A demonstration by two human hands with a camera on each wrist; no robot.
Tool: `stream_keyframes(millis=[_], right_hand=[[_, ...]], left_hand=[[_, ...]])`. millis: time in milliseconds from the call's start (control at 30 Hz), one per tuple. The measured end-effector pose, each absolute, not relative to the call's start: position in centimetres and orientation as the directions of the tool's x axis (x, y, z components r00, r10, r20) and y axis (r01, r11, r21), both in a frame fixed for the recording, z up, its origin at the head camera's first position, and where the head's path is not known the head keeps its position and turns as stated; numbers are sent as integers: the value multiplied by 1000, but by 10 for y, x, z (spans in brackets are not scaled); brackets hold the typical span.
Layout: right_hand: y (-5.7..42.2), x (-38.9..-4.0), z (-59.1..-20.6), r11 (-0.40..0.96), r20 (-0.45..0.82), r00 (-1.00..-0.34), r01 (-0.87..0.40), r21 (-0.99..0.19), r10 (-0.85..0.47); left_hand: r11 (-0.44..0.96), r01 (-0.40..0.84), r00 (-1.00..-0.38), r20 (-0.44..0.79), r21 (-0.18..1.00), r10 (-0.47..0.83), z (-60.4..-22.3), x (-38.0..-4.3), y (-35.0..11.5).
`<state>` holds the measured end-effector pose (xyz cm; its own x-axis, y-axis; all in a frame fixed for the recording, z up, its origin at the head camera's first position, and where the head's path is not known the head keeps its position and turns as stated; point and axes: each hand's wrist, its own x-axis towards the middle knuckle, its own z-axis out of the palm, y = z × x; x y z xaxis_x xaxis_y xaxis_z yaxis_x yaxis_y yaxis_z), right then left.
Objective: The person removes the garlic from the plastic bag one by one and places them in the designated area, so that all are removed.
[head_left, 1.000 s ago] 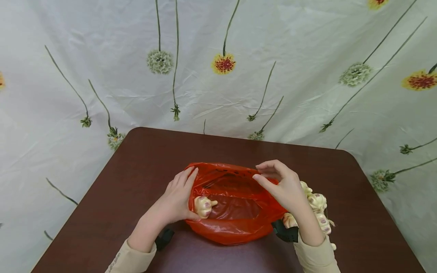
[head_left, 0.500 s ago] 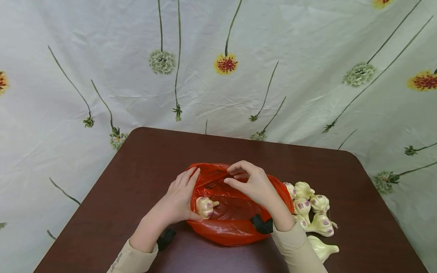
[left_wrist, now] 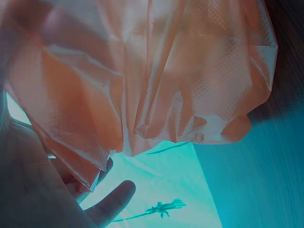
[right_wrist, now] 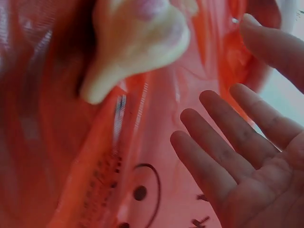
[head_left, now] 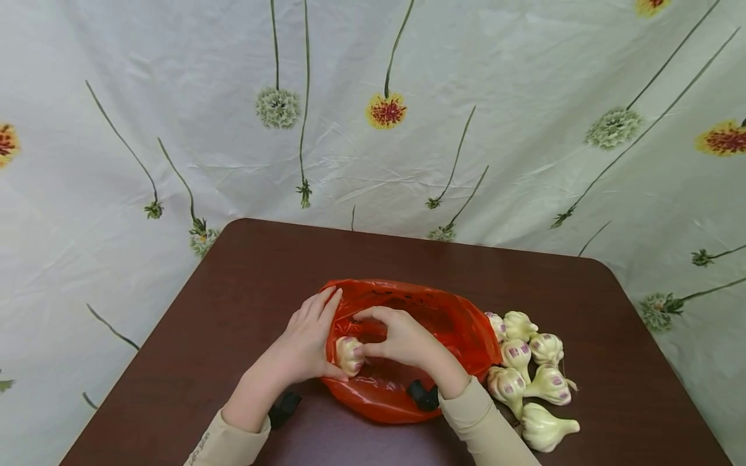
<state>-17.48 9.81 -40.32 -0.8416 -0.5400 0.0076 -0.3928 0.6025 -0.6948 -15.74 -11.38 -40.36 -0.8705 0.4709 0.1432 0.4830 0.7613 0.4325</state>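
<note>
A red plastic bag [head_left: 379, 398] lies on the table with its mouth spread wide. My left hand [head_left: 303, 336] grips its left rim, thumb toward the front and fingers toward the back; the left wrist view looks at the bag's creased outside [left_wrist: 190, 80]. Within the bag, by that hand, sits a garlic bulb [head_left: 348, 357], pale with purple patches. My right hand [head_left: 402, 336] reaches into the mouth, thumb tip right at the bulb. In the right wrist view its fingers [right_wrist: 223, 128] are extended, below and right of the garlic, holding nothing.
Several more garlic bulbs [head_left: 544, 382] lie close together on the brown table [head_left: 280, 252], to the right of the bag. A pale floral cloth [head_left: 350, 149] hangs behind the table.
My right hand has moved left from the bag's right rim, down into the mouth to the garlic bulb. My left hand stays at the left rim. The bulbs at right have come into view.
</note>
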Motion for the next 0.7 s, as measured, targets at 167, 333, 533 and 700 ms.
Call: stream_keyframes(millis=[167,333,533,700], right_hand=[[92,-176,-413,611,-18,-812,-424,-668,-583],[87,-175,-421,630,-65,-799,-418,-655,-598],[81,-174,-429,653,-91,-786,-436,-620,-611],[74,-174,-433,699,-122,-792,-442,-562,-599]], left_hand=[[765,477,-873,126,433,472,-403,-157,-114],[772,469,-875,107,429,472,-402,-156,-113],[775,481,-871,125,411,474,-404,-157,-112],[779,474,-874,110,411,474,-404,-156,-112]])
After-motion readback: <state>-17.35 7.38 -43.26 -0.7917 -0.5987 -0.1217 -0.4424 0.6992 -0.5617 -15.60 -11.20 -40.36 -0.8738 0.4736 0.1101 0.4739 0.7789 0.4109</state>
